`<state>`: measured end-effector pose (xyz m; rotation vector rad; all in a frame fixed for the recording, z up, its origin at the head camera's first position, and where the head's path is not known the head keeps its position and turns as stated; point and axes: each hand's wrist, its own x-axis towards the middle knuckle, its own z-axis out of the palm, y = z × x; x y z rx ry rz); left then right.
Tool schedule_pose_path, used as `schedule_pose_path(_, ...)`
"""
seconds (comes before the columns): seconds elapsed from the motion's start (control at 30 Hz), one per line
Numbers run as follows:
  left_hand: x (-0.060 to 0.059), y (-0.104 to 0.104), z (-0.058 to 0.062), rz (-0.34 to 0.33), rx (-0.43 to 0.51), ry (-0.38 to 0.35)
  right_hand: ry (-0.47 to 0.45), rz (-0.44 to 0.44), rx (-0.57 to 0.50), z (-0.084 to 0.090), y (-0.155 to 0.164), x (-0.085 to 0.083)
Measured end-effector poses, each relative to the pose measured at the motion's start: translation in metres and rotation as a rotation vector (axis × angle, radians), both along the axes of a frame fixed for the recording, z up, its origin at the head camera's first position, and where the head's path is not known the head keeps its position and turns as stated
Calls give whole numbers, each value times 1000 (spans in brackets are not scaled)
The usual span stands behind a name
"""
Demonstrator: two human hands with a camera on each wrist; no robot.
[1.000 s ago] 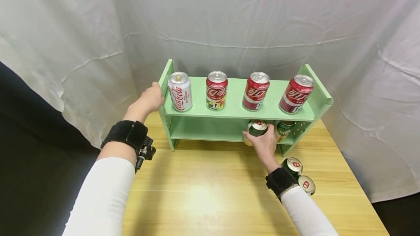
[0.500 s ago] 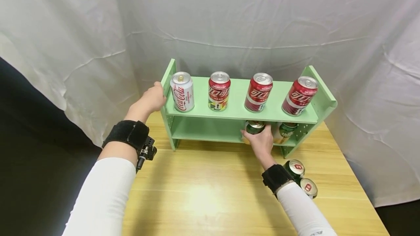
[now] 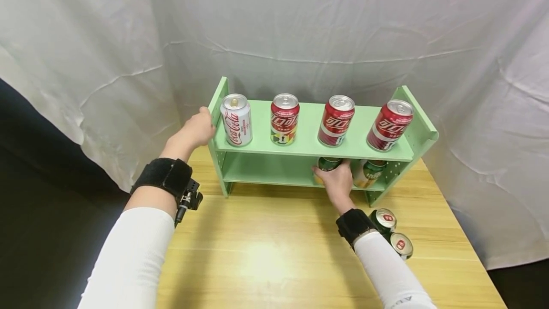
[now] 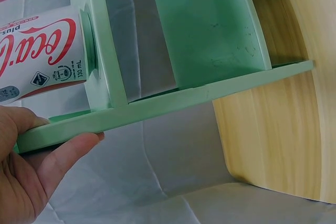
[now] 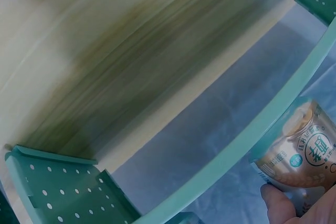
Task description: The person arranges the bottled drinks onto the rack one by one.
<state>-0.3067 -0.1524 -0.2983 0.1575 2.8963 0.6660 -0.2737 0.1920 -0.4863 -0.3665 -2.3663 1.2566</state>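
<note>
A pale green two-tier shelf (image 3: 266, 149) stands on the wooden table. My left hand (image 3: 196, 128) grips the top of its left side panel (image 4: 173, 98), with thumb and fingers on opposite faces. On the lower board, my right hand (image 3: 337, 184) holds a green-and-gold drink can (image 3: 329, 162), mostly tucked under the upper board. The right wrist view shows the can's gold printed side (image 5: 302, 156) upright against the board, with fingers around it. A matching can (image 3: 370, 174) stands to its right, near the right side panel.
A white Coca-Cola can (image 3: 237, 120) and several red cans (image 3: 285, 119) stand spaced along the upper board. Two more dark green cans (image 3: 383, 220) are on the table, right of my right forearm. A pale curtain (image 3: 326, 27) hangs behind.
My right hand has carried its can slightly left and deeper under the upper board. More of the neighbouring can shows. My left hand keeps its grip on the side panel.
</note>
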Motion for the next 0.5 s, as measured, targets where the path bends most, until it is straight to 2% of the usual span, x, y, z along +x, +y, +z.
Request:
schedule_pose_path(0.23, 1, 3, -1, -1, 9, -3, -22, -34, 2, -2, 1, -2)
schedule_pose_path(0.5, 1, -1, -1, 4, 4, 6, -3, -12, -3, -1, -2, -3)
